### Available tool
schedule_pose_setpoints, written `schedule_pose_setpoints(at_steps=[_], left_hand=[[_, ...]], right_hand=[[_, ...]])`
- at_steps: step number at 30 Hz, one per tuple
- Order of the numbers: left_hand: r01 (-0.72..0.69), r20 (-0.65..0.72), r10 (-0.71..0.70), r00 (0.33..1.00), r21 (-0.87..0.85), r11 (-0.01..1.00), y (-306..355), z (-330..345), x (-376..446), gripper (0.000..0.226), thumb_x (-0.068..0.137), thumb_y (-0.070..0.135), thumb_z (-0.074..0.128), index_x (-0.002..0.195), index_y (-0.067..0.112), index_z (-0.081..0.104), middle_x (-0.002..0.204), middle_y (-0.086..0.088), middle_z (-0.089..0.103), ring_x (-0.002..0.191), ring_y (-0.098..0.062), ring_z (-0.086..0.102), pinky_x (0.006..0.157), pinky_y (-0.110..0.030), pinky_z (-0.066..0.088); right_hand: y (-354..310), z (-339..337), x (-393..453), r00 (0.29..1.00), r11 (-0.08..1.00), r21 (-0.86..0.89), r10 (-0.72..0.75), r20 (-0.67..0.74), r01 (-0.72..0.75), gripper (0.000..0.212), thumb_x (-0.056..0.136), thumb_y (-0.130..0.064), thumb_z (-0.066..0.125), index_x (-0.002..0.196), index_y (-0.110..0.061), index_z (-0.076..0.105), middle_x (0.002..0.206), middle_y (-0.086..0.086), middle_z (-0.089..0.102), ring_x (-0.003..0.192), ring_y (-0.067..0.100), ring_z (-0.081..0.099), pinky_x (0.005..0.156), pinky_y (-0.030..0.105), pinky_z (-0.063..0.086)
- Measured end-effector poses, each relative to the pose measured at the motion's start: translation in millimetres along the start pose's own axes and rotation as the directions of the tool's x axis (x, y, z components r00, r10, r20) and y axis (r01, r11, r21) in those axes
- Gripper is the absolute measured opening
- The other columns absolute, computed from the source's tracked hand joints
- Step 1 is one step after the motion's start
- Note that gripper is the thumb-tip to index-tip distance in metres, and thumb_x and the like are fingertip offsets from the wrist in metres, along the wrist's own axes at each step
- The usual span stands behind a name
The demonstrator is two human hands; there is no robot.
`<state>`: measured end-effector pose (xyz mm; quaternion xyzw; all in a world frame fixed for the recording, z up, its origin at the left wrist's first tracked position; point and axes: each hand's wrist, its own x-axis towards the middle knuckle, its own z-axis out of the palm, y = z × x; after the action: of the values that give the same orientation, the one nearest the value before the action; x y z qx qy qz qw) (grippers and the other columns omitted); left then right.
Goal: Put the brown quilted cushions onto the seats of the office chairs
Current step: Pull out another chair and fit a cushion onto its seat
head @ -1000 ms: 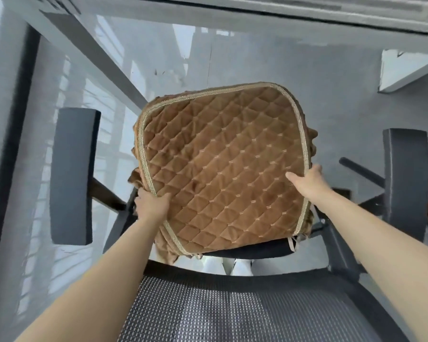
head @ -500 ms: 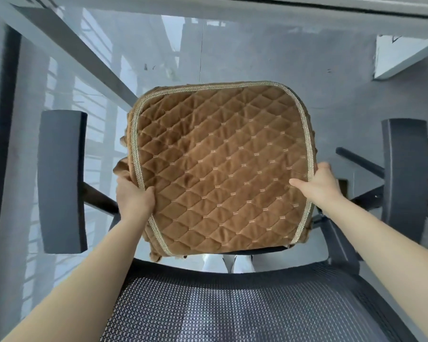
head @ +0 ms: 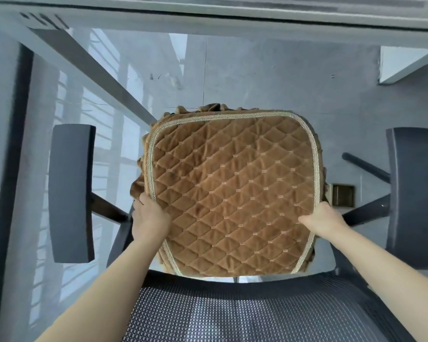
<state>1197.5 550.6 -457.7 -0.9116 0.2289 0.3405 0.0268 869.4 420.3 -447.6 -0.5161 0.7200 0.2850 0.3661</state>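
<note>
Both hands, left hand [head: 150,218] and right hand [head: 325,222], pinch the cushion [head: 230,193] between them by its side edges; it looks light, soft, floppy.

No legible text, label, brand, number or sign found in the head view. Dark marks on the pale beam [head: 43,21] at upper left resemble characters, seen upside down and blurred; they cannot be read. The brown quilted cushion [head: 232,193] carries only stitched diamond patterning and braided trim, no tag visible. The chair armrests [head: 71,191] and mesh backrest [head: 245,314] bear no readable marking.
</note>
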Motion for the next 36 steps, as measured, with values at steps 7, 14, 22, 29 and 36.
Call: schedule_pose_setpoints(at_steps=[7, 14, 22, 29, 36], left_hand=[[-0.101, -0.069, 0.092, 0.993, -0.141, 0.985, 41.3, -35.9, 47.0, 0.052, 0.089, 0.017, 0.057, 0.135, 0.0, 0.038, 0.135, -0.023, 0.045, 0.126, -0.04, 0.043, 0.1, -0.045, 0.038], [0.068, -0.029, -0.092, 0.995, -0.466, 0.882, 69.4, -41.0, 90.7, 0.055, 0.09, 0.034, 0.061, 0.13, 0.0, 0.048, 0.125, -0.018, 0.059, 0.103, -0.032, 0.056, 0.075, -0.032, 0.038], [-0.003, -0.084, -0.031, 0.996, -0.383, 0.924, 72.7, -30.7, 90.8, 0.055, 0.092, 0.033, 0.063, 0.13, 0.002, 0.04, 0.127, -0.021, 0.055, 0.115, -0.037, 0.054, 0.089, -0.039, 0.042], [-0.004, -0.104, -0.042, 0.994, -0.406, 0.914, 64.1, -28.0, 86.1, 0.048, 0.09, 0.028, 0.067, 0.123, 0.003, 0.043, 0.121, -0.022, 0.058, 0.111, -0.038, 0.056, 0.09, -0.042, 0.043], [-0.003, -0.089, -0.042, 0.995, -0.459, 0.888, 53.5, -31.9, 94.2, 0.052, 0.089, 0.026, 0.069, 0.129, 0.004, 0.046, 0.123, -0.019, 0.06, 0.101, -0.031, 0.057, 0.08, -0.034, 0.042]], right_hand=[[-46.5, -55.1, 27.0, 0.968, 0.989, 0.077, -0.104, -0.227, 0.124, 0.055, 0.089, -0.028, 0.054, 0.134, -0.001, 0.036, 0.127, 0.021, 0.051, 0.113, 0.038, 0.054, 0.083, 0.036, 0.043], [-88.8, -89.2, 78.9, 0.977, 0.925, 0.371, 0.0, -0.213, 0.081, 0.069, 0.095, -0.048, 0.045, 0.143, -0.002, 0.027, 0.148, 0.021, 0.036, 0.133, 0.039, 0.039, 0.104, 0.043, 0.035], [-78.7, -84.4, 85.5, 0.967, 0.856, 0.517, 0.114, -0.226, 0.02, 0.067, 0.095, -0.042, 0.049, 0.145, -0.007, 0.02, 0.15, 0.019, 0.031, 0.134, 0.04, 0.036, 0.105, 0.046, 0.033], [-57.8, -54.7, 73.5, 0.968, 0.862, 0.504, 0.083, -0.238, 0.049, 0.054, 0.1, -0.041, 0.034, 0.147, -0.019, 0.019, 0.144, 0.021, 0.038, 0.125, 0.041, 0.045, 0.096, 0.045, 0.039], [-67.0, -50.9, 76.1, 0.959, 0.871, 0.477, 0.025, -0.283, 0.118, 0.052, 0.1, -0.036, 0.039, 0.143, -0.011, 0.025, 0.138, 0.021, 0.044, 0.121, 0.04, 0.048, 0.091, 0.044, 0.041]])
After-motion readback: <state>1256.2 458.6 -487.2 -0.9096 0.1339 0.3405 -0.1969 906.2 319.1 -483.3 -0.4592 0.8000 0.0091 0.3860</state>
